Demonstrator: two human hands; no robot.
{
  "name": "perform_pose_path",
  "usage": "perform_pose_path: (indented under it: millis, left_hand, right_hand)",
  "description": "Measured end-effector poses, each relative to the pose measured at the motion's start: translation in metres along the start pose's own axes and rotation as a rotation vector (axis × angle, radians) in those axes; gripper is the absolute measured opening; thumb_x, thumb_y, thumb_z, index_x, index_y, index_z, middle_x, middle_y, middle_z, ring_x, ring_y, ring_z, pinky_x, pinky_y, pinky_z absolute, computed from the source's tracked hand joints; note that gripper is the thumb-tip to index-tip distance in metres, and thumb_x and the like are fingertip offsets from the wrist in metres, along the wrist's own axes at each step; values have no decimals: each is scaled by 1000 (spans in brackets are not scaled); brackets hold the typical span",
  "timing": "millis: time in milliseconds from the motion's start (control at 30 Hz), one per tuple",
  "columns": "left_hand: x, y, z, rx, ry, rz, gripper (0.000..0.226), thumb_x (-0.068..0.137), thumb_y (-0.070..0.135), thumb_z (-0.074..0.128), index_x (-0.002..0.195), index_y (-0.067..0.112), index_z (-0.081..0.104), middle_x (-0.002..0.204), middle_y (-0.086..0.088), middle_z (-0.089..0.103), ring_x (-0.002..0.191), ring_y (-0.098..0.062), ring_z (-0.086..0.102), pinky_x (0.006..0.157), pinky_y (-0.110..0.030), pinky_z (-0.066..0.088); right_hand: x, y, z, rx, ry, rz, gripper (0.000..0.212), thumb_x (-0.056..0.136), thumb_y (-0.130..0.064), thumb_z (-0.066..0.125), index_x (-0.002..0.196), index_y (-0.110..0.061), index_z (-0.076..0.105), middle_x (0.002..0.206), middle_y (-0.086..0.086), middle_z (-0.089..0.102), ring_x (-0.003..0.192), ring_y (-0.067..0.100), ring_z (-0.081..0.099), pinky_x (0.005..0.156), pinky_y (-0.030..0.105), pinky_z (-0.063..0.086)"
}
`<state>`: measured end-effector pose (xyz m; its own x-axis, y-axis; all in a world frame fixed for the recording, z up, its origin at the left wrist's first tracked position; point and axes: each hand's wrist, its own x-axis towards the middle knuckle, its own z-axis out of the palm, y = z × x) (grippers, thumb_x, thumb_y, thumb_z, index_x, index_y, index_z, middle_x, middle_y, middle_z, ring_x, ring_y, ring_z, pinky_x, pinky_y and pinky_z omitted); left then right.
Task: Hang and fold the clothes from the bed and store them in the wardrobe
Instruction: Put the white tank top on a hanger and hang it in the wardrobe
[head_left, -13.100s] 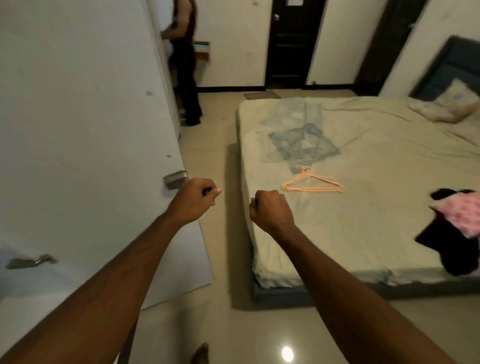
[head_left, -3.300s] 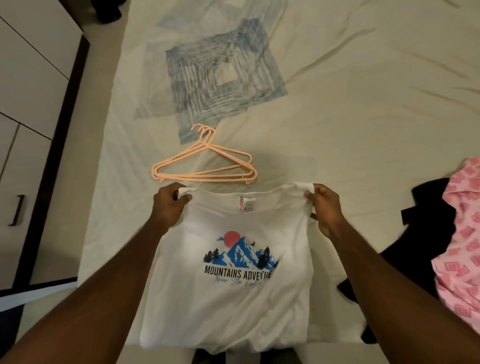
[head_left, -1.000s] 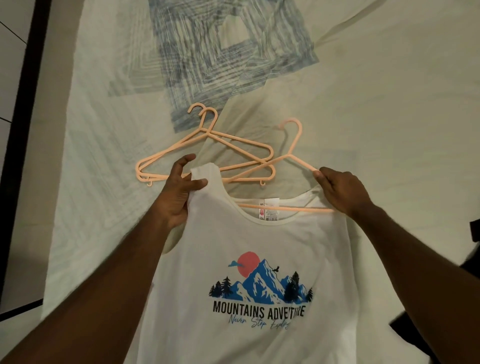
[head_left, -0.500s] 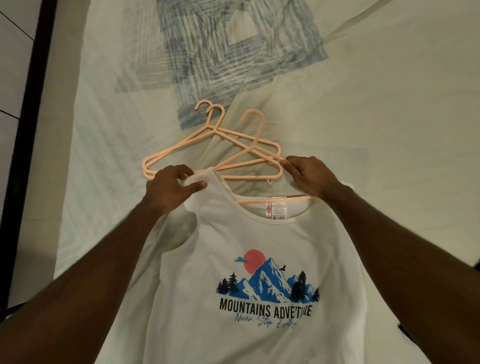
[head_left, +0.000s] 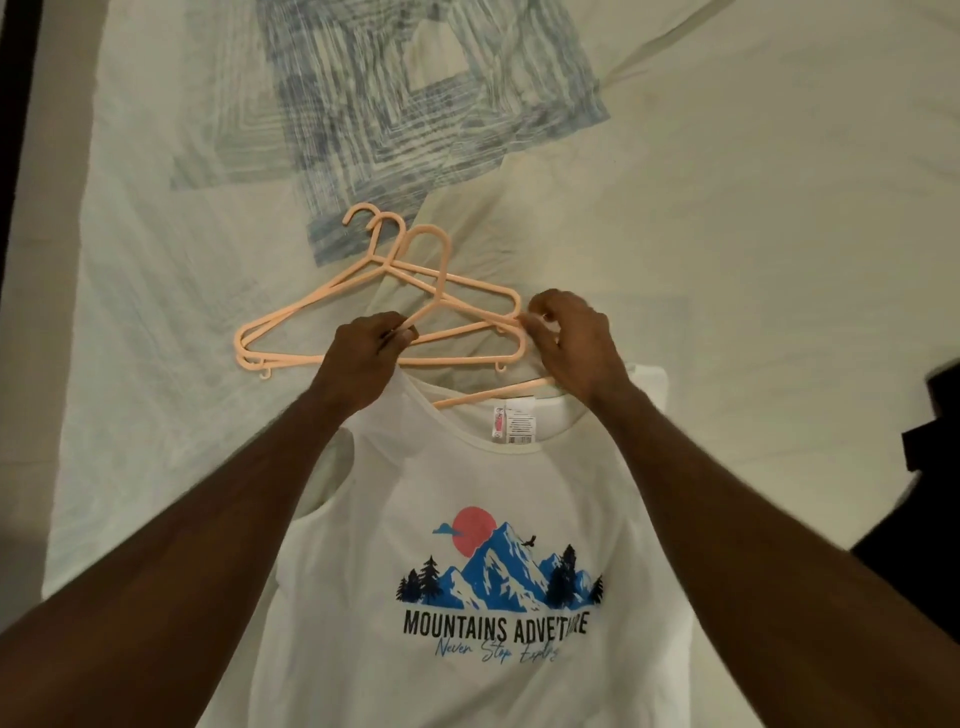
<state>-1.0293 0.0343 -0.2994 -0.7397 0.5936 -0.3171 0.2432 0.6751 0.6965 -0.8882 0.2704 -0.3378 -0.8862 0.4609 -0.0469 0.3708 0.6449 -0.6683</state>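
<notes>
1. A peach hanger (head_left: 441, 280) is pinched at both shoulders by the left hand (head_left: 363, 358) and right hand (head_left: 574, 348).
2. Its bar is tucked inside the collar of the white T-shirt (head_left: 467, 571), spread on the bed (head_left: 753, 260).
3. Two spare hangers (head_left: 291, 322) are overlapped beneath it.

Shirt and hangers laid out on the bed

The T-shirt (head_left: 467, 571) lies flat on the bed (head_left: 753, 260), one hanger (head_left: 441, 291) partly inside its neck opening. Two more hangers (head_left: 291, 322) lie stacked just beyond the collar. The left hand (head_left: 363, 358) and right hand (head_left: 576, 348) sit at the collar's two sides; a dark garment (head_left: 924, 467) lies right.
</notes>
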Motion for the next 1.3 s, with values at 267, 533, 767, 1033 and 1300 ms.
perform_pose_path:
  millis: [267,533,767,1033,1300]
  left_hand:
    - [5,19,19,-24,-50,105,18,103,17,56,110,15,73,100,2,70,84,-1,60,72,2,36]
    - [2,19,19,41,-25,154,16,103,17,56,101,29,66,99,0,71,94,-18,63,80,-12,42]
    - [-3,12,12,36,-61,147,14,103,20,55,107,25,68,104,-6,73,95,-21,64,80,-9,41]
    - [-16,7,0,-8,-69,140,18,102,21,56,105,34,68,102,1,72,93,-12,64,84,-13,45]
    - [-21,22,8,14,-150,160,15,100,18,59,104,28,70,78,22,66,76,7,60,67,-9,41]
  right_hand:
    - [-83,50,-35,69,381,836,38,93,-38,66,120,-13,60,117,12,66,113,35,60,95,44,47]
    - [-89,65,-44,238,264,888,28,94,-30,66,80,-6,64,78,2,65,85,28,62,82,37,51]
    - [-88,64,-70,749,286,864,22,102,-23,53,94,-14,72,101,0,75,98,18,67,95,38,52]
    - [-96,60,-85,1663,-2,992,46,110,-41,37,122,-5,63,138,24,61,126,33,62,106,46,51]
    - [-92,42,-80,1599,13,780,30,104,-11,50,134,-16,51,141,20,60,103,29,67,82,41,61]
